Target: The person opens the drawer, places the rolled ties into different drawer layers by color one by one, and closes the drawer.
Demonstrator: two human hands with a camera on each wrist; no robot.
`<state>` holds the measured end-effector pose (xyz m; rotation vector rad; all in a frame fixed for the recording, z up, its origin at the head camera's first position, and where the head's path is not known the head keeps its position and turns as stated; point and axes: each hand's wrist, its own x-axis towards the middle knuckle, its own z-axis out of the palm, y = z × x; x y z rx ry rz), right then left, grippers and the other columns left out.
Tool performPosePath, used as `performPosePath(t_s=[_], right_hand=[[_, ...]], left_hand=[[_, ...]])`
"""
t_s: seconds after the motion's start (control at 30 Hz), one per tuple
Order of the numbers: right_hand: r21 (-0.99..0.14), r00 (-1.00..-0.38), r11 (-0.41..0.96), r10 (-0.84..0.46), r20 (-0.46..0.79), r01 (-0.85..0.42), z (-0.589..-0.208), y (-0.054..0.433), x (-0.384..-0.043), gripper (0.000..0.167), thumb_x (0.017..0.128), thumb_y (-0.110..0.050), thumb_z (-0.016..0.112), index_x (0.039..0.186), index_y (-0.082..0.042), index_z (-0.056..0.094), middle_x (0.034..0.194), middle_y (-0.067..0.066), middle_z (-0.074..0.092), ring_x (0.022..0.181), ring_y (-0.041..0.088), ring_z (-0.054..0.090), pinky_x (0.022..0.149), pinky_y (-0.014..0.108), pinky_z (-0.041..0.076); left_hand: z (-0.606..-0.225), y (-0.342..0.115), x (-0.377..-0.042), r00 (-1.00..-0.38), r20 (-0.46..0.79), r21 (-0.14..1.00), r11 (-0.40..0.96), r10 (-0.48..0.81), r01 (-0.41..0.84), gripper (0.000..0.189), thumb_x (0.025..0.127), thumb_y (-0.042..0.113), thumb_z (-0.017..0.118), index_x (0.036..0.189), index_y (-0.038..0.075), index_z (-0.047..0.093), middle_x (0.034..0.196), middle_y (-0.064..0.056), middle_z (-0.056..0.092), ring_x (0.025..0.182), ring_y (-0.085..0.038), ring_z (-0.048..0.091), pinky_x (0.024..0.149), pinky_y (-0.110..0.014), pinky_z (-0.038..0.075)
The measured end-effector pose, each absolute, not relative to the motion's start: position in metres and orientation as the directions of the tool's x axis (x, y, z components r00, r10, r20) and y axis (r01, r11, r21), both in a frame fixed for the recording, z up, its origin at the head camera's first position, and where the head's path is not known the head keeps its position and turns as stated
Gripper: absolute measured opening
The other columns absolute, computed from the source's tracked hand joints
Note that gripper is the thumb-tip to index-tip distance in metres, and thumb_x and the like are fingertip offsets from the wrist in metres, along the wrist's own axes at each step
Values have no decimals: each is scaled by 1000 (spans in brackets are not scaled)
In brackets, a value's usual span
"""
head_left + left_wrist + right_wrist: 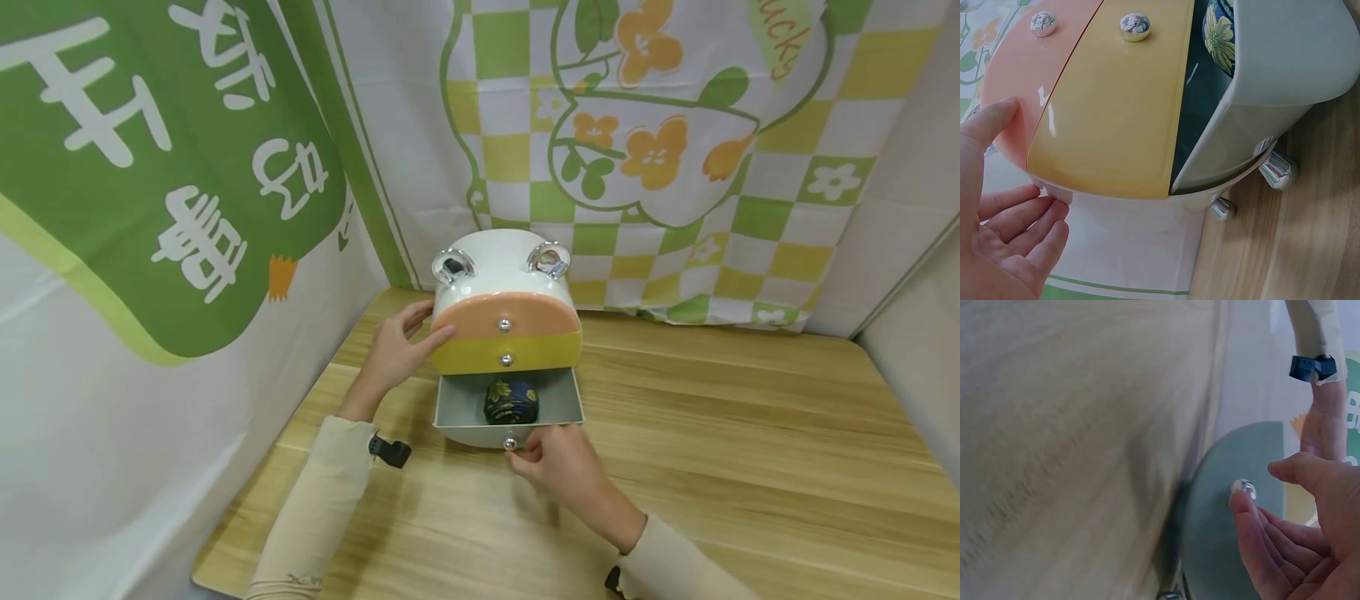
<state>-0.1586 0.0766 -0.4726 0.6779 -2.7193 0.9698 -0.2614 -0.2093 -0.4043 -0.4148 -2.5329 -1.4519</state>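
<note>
A small drawer cabinet with a white top (498,262) and two ring-shaped ears stands on the table. Its orange drawer (472,315) and yellow drawer (468,357) are closed. The grey-green bottom drawer (457,435) is pulled out, with a dark blue bundle (512,402) in a gold leaf pattern inside, apparently rolled cloth. My left hand (397,346) rests on the cabinet's left side, its thumb on the orange front. At the bottom drawer's round silver knob (1244,487) is my right hand (1300,531), one fingertip against or just before it, thumb and fingers apart.
The wooden table (735,442) extends to the right and in front of the cabinet. A printed cloth (510,158) hangs close behind, and a green-and-white sheet (247,392) covers the left side. Short silver feet (1277,172) hold the cabinet up.
</note>
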Motion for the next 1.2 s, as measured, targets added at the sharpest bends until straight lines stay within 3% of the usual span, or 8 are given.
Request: performPosePath(t_s=[0.27, 0.37, 0.57, 0.83, 1.2], right_hand=[[-468, -893, 763, -344, 289, -445, -485, 65, -161, 48, 87, -32, 86, 51, -22, 56, 46, -17, 46, 42, -4, 35, 41, 16, 33], [-446, -901, 786, -340, 269, -429, -488, 61, -162, 43, 88, -34, 85, 55, -20, 62, 46, -16, 47, 42, -3, 35, 40, 17, 31], [-410, -907, 813, -331, 260, -414, -490, 56, -162, 24, 89, -34, 84, 72, -18, 79, 55, -10, 63, 48, 4, 47, 43, 20, 38], [-415, -910, 812, -341, 235, -411, -488, 52, -165, 35, 93, -30, 80, 62, -20, 66, 55, -7, 58, 52, 10, 51, 46, 24, 44], [-444, -912, 798, -331, 242, -407, -488, 49, -166, 50, 92, -23, 77, 53, -24, 47, 50, -11, 42, 50, 9, 45, 44, 21, 39]], left_hand=[[-404, -211, -260, -943, 302, 815, 475, 139, 331, 69, 97, 41, 78, 153, 8, 53, 158, -14, 55, 150, -33, 51, 127, -48, 42], [-405, -211, -260, -943, 303, 815, 475, 140, 333, 69, 97, 41, 78, 153, 8, 53, 158, -14, 55, 150, -33, 51, 127, -48, 42], [-406, -212, -259, -942, 305, 812, 479, 139, 333, 69, 97, 42, 78, 152, 9, 54, 158, -14, 55, 150, -32, 51, 126, -47, 43], [-406, -211, -261, -941, 308, 813, 475, 141, 337, 70, 97, 43, 78, 152, 8, 54, 158, -14, 55, 150, -33, 51, 126, -47, 43], [-406, -211, -262, -945, 295, 816, 478, 139, 325, 71, 96, 45, 78, 153, 10, 54, 159, -13, 54, 151, -32, 50, 127, -46, 42]])
